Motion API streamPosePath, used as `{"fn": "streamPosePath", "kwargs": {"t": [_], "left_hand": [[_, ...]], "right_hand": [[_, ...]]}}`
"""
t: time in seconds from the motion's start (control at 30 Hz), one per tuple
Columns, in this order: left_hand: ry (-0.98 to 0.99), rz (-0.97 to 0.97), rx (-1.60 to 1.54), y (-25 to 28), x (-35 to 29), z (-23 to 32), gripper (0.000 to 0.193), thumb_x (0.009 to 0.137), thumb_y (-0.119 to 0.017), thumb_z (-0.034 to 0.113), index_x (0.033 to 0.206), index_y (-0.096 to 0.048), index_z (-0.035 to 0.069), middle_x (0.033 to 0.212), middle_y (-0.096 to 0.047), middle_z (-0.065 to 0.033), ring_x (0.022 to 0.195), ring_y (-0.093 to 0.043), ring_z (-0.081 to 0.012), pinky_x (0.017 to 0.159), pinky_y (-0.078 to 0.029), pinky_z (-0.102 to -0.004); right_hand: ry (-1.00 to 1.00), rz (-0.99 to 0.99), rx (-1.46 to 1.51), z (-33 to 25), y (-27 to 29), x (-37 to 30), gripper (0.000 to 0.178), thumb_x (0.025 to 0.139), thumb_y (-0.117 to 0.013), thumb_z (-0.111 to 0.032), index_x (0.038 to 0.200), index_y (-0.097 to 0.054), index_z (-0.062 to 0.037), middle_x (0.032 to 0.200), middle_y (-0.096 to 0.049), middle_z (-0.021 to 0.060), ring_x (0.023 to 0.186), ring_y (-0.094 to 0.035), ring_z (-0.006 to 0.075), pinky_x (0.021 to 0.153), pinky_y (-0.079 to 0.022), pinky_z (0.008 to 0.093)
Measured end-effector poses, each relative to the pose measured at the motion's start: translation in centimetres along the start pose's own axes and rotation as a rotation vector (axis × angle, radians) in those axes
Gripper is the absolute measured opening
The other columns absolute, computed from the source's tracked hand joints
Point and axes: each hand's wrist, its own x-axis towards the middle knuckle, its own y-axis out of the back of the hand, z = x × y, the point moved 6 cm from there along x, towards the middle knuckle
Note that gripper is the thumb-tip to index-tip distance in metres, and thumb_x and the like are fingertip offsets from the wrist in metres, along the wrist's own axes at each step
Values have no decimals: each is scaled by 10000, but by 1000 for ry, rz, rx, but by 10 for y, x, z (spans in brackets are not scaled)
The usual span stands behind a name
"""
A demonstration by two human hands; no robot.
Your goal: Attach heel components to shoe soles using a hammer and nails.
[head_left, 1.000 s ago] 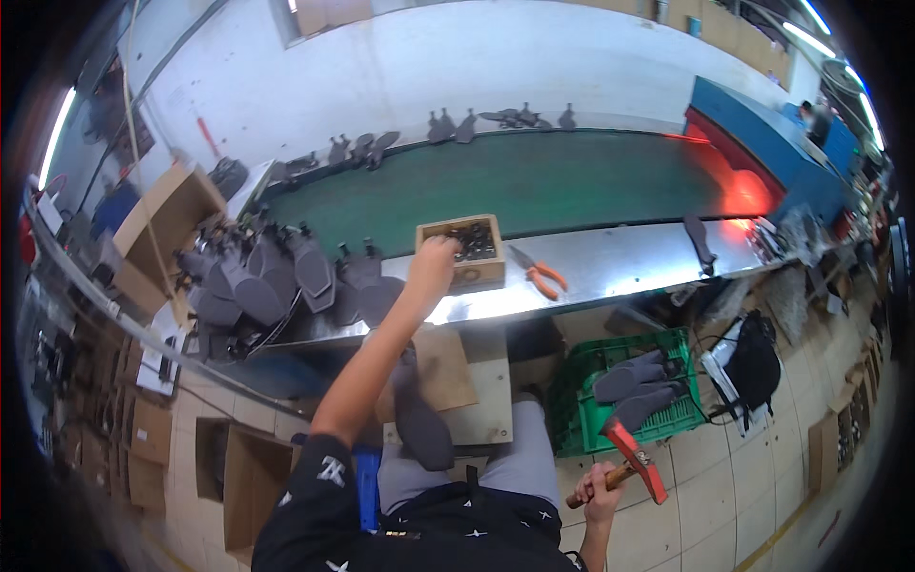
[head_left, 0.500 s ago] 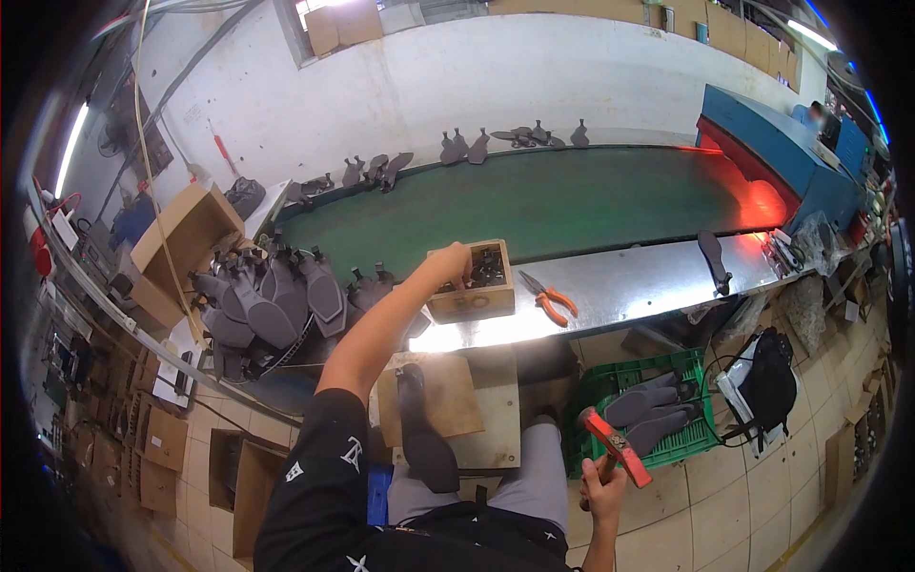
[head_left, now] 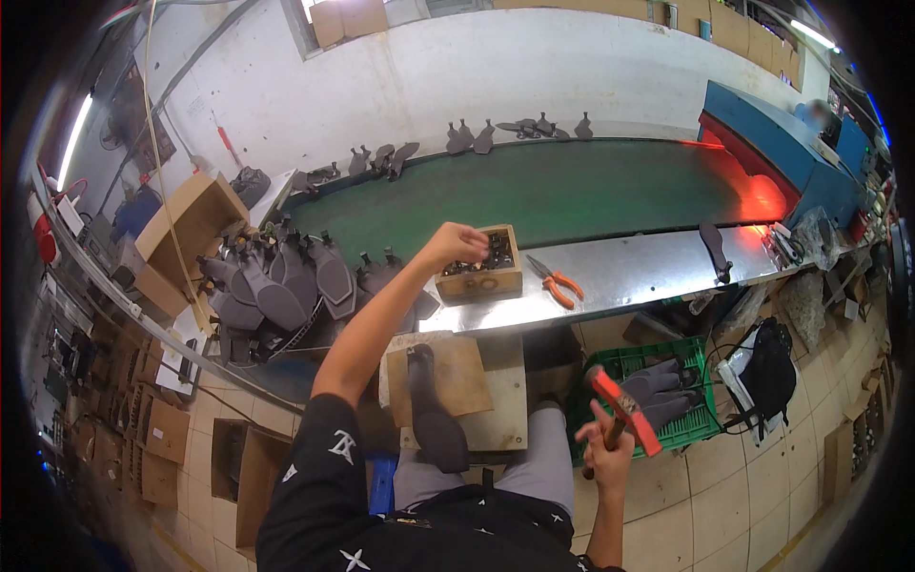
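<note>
My left hand [head_left: 459, 244] is above the near-left part of a small wooden box [head_left: 481, 283], its fingers drawn together. Whatever they pinch, if anything, is too small to make out. Small dark, shiny pieces [head_left: 499, 250] fill the box. Low on the right, my right hand [head_left: 607, 450] grips a hammer [head_left: 624, 410] with a red head, its index finger lifted off the handle. Between the hands, a dark grey shoe sole [head_left: 435, 415] lies lengthwise on a brown sheet [head_left: 467, 379] over a pale work block [head_left: 510, 415] before my lap.
Orange-handled pliers [head_left: 558, 284] lie on the metal ledge [head_left: 639, 276] right of the box. A green belt [head_left: 534, 191] runs behind. Heeled soles [head_left: 276, 291] are heaped at left; more sit in a green crate [head_left: 701, 429]. One sole [head_left: 712, 250] rests on the ledge's right.
My left hand has lifted out of the wooden box and sits just above it. The hammer has risen slightly in my right hand, whose index finger has opened outward.
</note>
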Motion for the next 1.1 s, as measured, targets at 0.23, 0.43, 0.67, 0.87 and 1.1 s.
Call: {"fn": "streamPosePath", "kwargs": {"t": [0.23, 0.43, 0.67, 0.87, 1.1], "left_hand": [[-206, 268, -369, -101, -202, 138, 227, 802, -695, -56, 1022, -653, -96, 835, -685, -153, 766, -682, -210, 707, -559, -298], [-378, 257, -467, -143, -299, 164, 227, 829, -699, -60, 1056, -680, -64, 904, -674, -109, 808, -674, -168, 718, -552, -264], [-558, 317, -152, -159, -323, 171, 228, 800, -724, -59, 1022, -676, -40, 948, -618, -113, 812, -674, -173, 660, -556, -236], [-567, 422, 265, -147, -314, 137, 357, 718, -799, 34, 1051, -712, 125, 950, -613, -99, 857, -633, -218, 710, -527, -330], [-315, 752, 725, -34, -264, 8, 342, 782, -763, 163, 1083, -665, 32, 1056, -659, -133, 975, -642, -242, 810, -500, -306]], "right_hand": [[209, -177, 92, -93, -65, 32, 401, 934, -653, -185, 1255, -569, 40, 986, -688, 164, 434, -412, 23, 389, -319, 181], [236, -333, 262, -144, -121, 4, 304, 907, -664, -70, 1195, -619, 15, 1010, -682, 124, 527, -466, 27, 437, -356, 175], [184, -299, 239, -138, -129, -23, 264, 876, -687, -21, 1135, -655, 19, 939, -698, 92, 568, -516, 29, 461, -388, 172], [129, -309, 270, -118, -130, -10, 118, 847, -667, 54, 961, -655, 27, 1025, -703, 166, 518, -509, 28, 432, -393, 178], [15, -363, 1, -72, -170, 50, 110, 880, -635, -4, 984, -622, 33, 1064, -691, 139, 463, -451, 15, 411, -351, 178]]}}
